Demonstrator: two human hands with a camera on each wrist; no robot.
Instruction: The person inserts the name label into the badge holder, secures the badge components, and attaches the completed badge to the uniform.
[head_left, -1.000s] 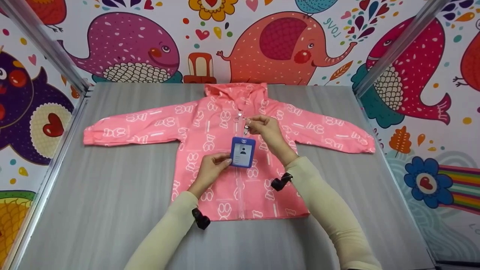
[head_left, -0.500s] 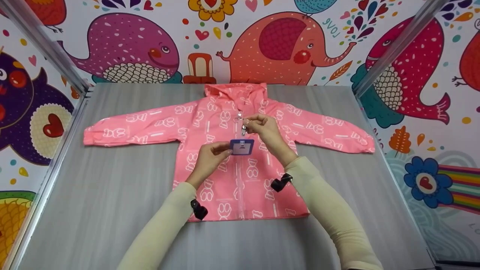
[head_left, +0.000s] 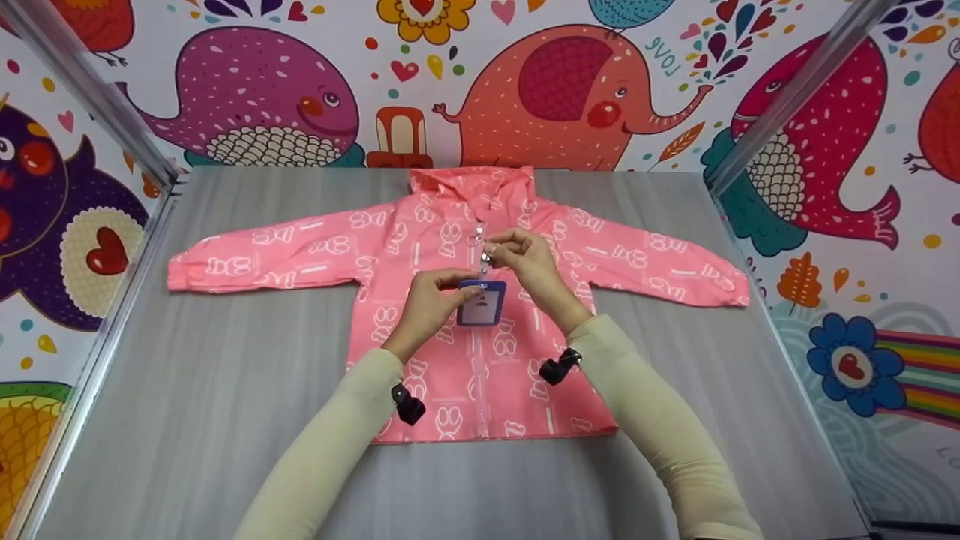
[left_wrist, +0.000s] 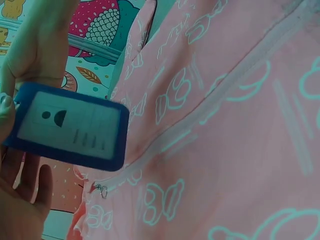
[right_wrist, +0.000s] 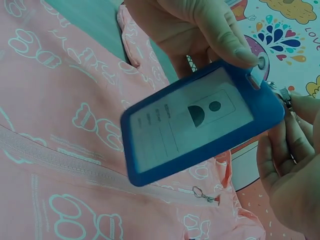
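A blue badge holder (head_left: 481,303) with an ID card in it hangs just above the jacket front. My left hand (head_left: 431,300) pinches it at its top edge; in the right wrist view the left thumb (right_wrist: 227,42) presses beside the strap snap. My right hand (head_left: 525,262) pinches the small metal clip (right_wrist: 286,97) above the holder. Under both hands a pink jacket (head_left: 420,375) with white rabbit outlines lies spread out, its front zipped up. The zipper pull (right_wrist: 204,195) with its ring sits near the collar, apart from the clip in the right wrist view.
The jacket lies on a grey wood-grain table (head_left: 247,360), its sleeves stretched to both sides. Printed cartoon walls (head_left: 420,75) with metal corner posts (head_left: 802,97) enclose the back and sides. Black wrist cameras (head_left: 409,405) hang from both sleeves.
The badge holder tipped nearly edge-on, then came back partly upright. My left hand moved from its lower side to its top edge. My right hand shifted slightly left and down with the clip.
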